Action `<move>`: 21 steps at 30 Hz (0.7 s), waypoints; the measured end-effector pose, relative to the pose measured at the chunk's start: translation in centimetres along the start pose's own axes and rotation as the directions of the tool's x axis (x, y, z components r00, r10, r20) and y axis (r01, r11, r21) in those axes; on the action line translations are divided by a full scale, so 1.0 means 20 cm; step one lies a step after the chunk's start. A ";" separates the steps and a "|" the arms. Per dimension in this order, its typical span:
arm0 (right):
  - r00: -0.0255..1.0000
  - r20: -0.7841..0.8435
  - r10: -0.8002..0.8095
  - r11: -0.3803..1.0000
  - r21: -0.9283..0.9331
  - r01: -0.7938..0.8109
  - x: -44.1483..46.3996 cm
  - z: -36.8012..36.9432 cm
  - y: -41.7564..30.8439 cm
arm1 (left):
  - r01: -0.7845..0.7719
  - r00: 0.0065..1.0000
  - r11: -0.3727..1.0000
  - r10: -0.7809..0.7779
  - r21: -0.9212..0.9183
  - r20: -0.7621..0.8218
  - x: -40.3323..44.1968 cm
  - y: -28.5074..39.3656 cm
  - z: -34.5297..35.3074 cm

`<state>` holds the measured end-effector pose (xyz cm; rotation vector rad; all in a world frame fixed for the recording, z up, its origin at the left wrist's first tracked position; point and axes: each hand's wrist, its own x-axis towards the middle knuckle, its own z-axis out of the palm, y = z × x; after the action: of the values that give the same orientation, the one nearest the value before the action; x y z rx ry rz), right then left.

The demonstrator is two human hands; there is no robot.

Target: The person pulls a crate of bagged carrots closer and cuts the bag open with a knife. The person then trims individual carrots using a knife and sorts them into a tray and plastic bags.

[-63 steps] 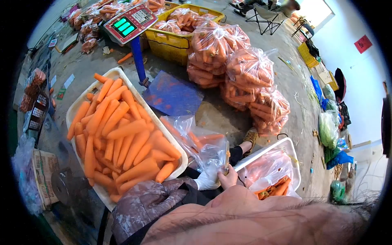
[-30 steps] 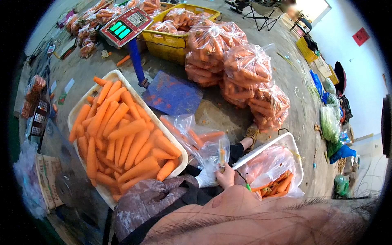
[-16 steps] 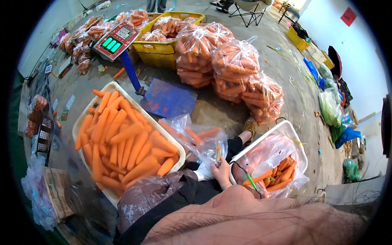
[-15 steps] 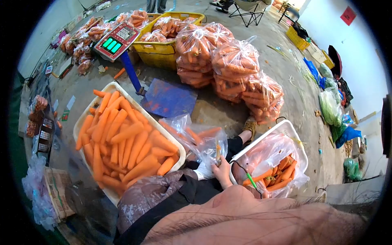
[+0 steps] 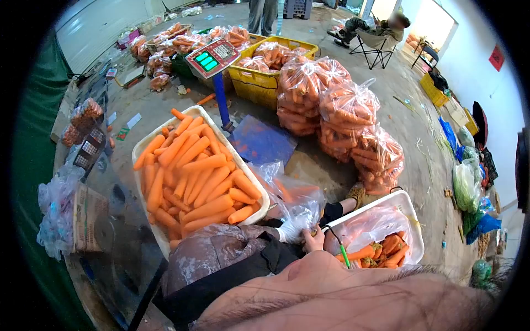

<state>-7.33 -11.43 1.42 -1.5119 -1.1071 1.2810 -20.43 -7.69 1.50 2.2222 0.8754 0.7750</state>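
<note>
My left hand (image 5: 290,232), in a white glove, is closed on the gathered edge of a clear plastic bag (image 5: 298,199) with a few carrots in it. Bare and right beside it, my right hand (image 5: 313,240) has its fingers pinched together against the bag; what they grip is too small to make out. Left of the bag, a white tray (image 5: 264,205) is heaped with clean orange carrots (image 5: 193,165). To the right, a second white tray (image 5: 415,234) holds pink-tinted plastic and several carrots with dark tops (image 5: 391,246). A green-handled tool (image 5: 344,255) lies at its near edge.
Beyond stands a scale with a red display (image 5: 212,58) and blue platform (image 5: 264,140). Tied carrot bags (image 5: 350,113) are stacked near a yellow crate (image 5: 251,88). A person (image 5: 381,27) sits on a folding chair; another person's legs (image 5: 262,16) show behind the crate.
The view has tilted up and turned left, so the scene sits lower and further right. The thin upright item seen earlier above my right hand no longer shows.
</note>
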 end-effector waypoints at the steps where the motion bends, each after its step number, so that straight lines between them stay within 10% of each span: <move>1: 0.998 0.007 0.062 0.995 0.076 -0.062 -0.03 -0.01 -0.01 | -0.003 1.000 1.000 0.003 0.009 0.001 0.00 0.00 0.00; 8: 0.968 0.017 0.249 0.867 0.441 -0.230 -0.14 -0.13 0.09 | -0.058 0.998 0.997 0.058 0.049 0.010 0.03 0.02 0.01; 21: 0.971 0.072 0.229 0.840 0.489 -0.234 -0.13 -0.13 0.09 | 0.035 0.999 0.999 -0.034 -0.022 0.040 0.04 0.05 -0.01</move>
<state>-4.81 -14.53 0.67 -1.2643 -0.5396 1.5943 -19.69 -7.62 2.47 2.1902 0.8789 0.7186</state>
